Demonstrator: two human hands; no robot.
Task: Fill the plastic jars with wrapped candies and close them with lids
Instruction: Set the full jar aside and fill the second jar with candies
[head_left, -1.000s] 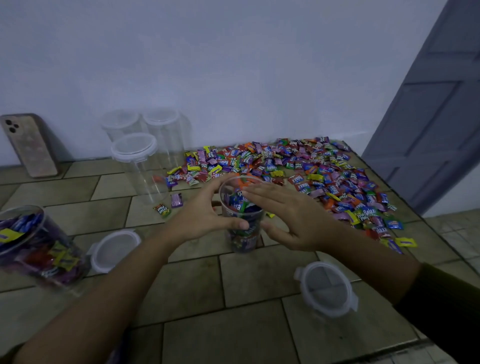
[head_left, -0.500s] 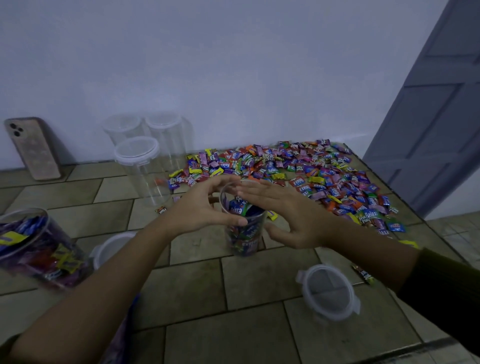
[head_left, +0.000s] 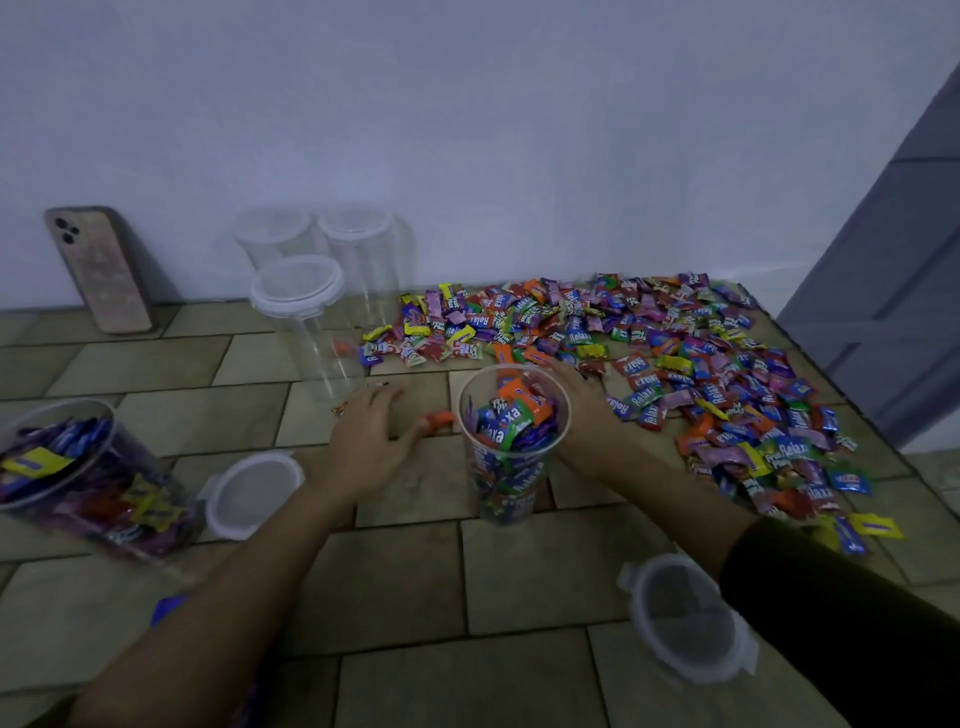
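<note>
1. Nearby, lower right of frame: a loose lid lies flat on the surface, just beside the right sleeve. Risk: a forearm drawn back could sweep it toward the near edge.
2. Lower left: an open jar that looks full, with a second lid just beside it. The left forearm passes near both, so an elbow swing could tip the jar and spill it.
3. Centre: the centre jar stands upright and uncapped between the hands, candies near its rim.
   - Left hand: palm down, fingers spread and straight, holding nothing. An orange candy lies at its thumb tip.
   - Right hand: just right of the jar, fingers stretched toward the pile, partly hidden behind the rim. No grip seen.
   - Risk: neither hand steadies this tall, narrow jar, so a knuckle bump could topple it. Heaped candies may keep a lid from seating.
4. Right: the candy pile runs up to the surface's right edge. Raking outward could push pieces off.
5. Far, upper left: three lidded empty jars and a phone leaning on the wall. The freest room is the bare tiles at lower centre.
</note>
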